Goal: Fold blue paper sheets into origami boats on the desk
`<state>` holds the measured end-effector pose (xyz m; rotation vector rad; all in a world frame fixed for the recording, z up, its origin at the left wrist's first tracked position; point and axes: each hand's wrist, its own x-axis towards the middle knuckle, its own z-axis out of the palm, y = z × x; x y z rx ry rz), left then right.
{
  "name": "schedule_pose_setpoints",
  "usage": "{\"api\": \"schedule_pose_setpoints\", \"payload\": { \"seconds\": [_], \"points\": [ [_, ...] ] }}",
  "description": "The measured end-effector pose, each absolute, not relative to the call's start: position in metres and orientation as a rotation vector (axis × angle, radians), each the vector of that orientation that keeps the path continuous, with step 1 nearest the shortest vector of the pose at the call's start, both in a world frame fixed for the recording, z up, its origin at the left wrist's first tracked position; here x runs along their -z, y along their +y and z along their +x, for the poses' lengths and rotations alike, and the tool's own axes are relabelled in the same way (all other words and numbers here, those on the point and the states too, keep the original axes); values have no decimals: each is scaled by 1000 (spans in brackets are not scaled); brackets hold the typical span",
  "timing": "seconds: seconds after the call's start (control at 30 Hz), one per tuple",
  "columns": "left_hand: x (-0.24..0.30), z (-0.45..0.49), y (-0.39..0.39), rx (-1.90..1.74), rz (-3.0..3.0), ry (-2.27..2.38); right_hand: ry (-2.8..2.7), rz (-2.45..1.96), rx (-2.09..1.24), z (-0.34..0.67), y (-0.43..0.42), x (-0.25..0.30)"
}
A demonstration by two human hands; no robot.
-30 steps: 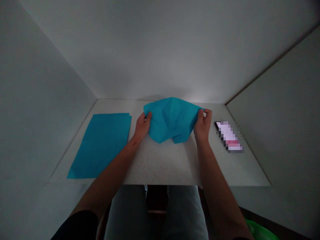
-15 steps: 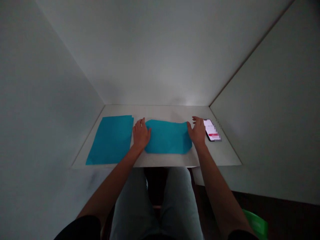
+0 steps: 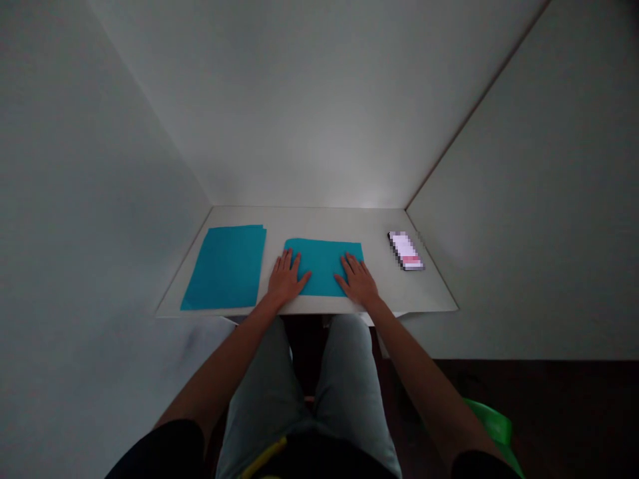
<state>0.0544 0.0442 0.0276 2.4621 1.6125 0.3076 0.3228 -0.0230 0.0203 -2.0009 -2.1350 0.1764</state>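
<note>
A teal sheet of paper (image 3: 323, 266) lies on the white table in front of me, its long side running left to right. My left hand (image 3: 286, 278) rests flat on its left end with the fingers spread. Over the right end, my right hand (image 3: 358, 281) also lies flat, fingers apart. The palms hide the sheet's lower corners. To the left is a stack of teal paper (image 3: 224, 269), its sheets slightly out of line at the top right; neither hand touches it.
A phone (image 3: 407, 251) with a lit screen lies on the right of the white table (image 3: 319, 217). Pale walls (image 3: 309, 133) close in the back and both sides. Something green (image 3: 489, 420) stands on the dark floor at lower right.
Both hands have come inward from the sheet's left and right edges and now press flat on it. The sheet looks flatter against the table. My view has shifted a little.
</note>
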Motion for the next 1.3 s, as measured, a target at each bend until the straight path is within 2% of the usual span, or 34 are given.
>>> {"api": "schedule_pose_setpoints", "payload": {
  "seconds": [0.3, 0.47, 0.7, 0.97, 1.03, 1.2, 1.3],
  "points": [
    [-42, 37, 5, -483, 2093, 1977, -1912, -2008, -108, 348, -63, -5],
    [-52, 46, -2, -487, 1979, 1840, -1676, -2057, -34, 340, -73, -8],
    [-60, 39, -3, -796, 1623, 1593, -1513, -2135, -33, 340, -86, -12],
    [-68, 14, -26, -664, 1270, 1574, -1282, -2223, -106, 333, -126, -24],
    [-63, 6, -40, -619, 1195, 1527, -1193, -2196, -186, 331, -147, -23],
    [-47, -13, -76, -540, 1180, 1420, -862, -1911, -703, 326, -183, -16],
    [-39, -20, -92, -506, 1233, 1341, -687, -1728, -890, 324, -185, -16]
  ]
}}
